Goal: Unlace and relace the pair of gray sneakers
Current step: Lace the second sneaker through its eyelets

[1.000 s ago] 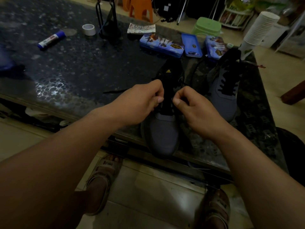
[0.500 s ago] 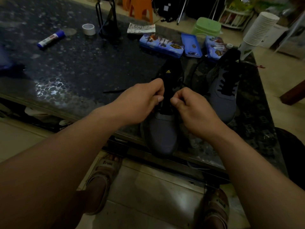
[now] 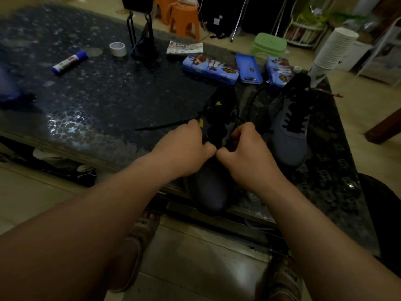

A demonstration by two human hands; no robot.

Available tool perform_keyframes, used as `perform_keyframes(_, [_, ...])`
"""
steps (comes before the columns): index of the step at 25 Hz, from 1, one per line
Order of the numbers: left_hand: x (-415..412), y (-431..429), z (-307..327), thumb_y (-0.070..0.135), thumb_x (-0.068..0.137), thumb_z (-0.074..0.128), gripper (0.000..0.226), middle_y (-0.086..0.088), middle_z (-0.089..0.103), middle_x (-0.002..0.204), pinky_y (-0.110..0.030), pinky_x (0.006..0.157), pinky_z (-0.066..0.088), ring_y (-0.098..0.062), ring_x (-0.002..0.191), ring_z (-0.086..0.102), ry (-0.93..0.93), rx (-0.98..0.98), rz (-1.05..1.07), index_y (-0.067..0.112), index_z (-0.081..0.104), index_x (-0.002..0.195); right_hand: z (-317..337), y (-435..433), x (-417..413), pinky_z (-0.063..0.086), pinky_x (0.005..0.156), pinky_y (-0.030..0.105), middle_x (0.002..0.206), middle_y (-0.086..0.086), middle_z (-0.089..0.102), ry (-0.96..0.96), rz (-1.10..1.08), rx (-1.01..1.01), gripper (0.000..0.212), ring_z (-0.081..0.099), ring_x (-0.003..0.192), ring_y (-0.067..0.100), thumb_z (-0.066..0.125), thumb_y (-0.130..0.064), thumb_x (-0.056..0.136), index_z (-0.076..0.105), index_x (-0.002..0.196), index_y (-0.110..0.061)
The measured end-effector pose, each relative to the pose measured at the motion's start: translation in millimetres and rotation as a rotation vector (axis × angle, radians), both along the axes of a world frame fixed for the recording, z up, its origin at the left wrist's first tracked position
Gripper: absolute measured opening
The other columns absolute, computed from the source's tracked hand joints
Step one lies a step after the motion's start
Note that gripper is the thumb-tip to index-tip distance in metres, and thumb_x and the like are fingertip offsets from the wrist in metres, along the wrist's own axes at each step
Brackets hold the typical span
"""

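A home living room — low pebble-patterned coffee table (image 3: 86, 101), orange stool (image 3: 184, 18) and green stool (image 3: 269, 43) on a tiled floor (image 3: 195, 255).

Dim room, seen from my seat. Before me, a dark pebble-patterned table (image 3: 97, 101), its glossy top catching one patch of glare; beneath, pale floor tiles (image 3: 195, 257). Beyond its far edge: orange plastic stools (image 3: 184, 20), a green stool (image 3: 269, 43), a white wire rack (image 3: 303, 33).

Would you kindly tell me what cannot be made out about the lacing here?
Head view:
- Near sneaker's lower eyelets: covered by left hand and right hand.
- Where the lace runs inside each grip: hidden by curled fingers.
- Far sneaker's lace ends: lost in dim light.
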State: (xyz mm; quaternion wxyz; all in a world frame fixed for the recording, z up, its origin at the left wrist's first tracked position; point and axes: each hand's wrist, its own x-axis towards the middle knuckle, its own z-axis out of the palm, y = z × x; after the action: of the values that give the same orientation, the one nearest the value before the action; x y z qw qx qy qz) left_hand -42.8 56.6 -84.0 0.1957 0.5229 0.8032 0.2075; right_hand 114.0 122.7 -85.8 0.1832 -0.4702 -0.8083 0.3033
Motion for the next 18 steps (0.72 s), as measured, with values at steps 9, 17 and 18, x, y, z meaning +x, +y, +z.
perform_keyframes(9, [6.4, -3.0, -0.1, 0.059, 0.083, 0.052, 0.051, -0.007, 0.061, 0.111, -0.047, 0.087, 0.054, -0.033, 0.100, 0.061, 0.005, -0.034, 0.056, 0.017, 0.054, 0.112, 2.4, -11.9, 2.9, 0.042, 0.070, 0.032, 0.103, 0.000, 0.059, 0.052, 0.080, 0.117, 0.034, 0.058, 0.090, 0.018, 0.065, -0.023, 0.094, 0.039, 0.117, -0.021])
perform_keyframes(17, [3.7, -6.2, -6.4, 0.040, 0.097, 0.047, 0.021, -0.003, 0.048, 0.096, -0.039, 0.071, 0.036, -0.029, 0.088, 0.052, -0.053, 0.021, -0.007, 0.020, 0.043, 0.091, 9.1, -0.3, 3.1, 0.039, 0.059, 0.026, 0.101, -0.008, 0.059, 0.032, -0.081, -0.257, 0.037, 0.056, 0.084, 0.005, 0.071, -0.038, 0.087, 0.052, 0.113, -0.020])
perform_keyframes(18, [3.9, -7.0, -6.9, 0.037, 0.098, 0.046, 0.019, -0.002, 0.046, 0.095, -0.039, 0.070, 0.036, -0.028, 0.088, 0.052, -0.050, 0.029, -0.019, 0.020, 0.043, 0.090, 8.2, -1.2, 3.1, 0.038, 0.058, 0.025, 0.098, -0.010, 0.059, 0.019, -0.068, -0.220, 0.034, 0.055, 0.082, 0.003, 0.070, -0.037, 0.088, 0.053, 0.112, -0.021])
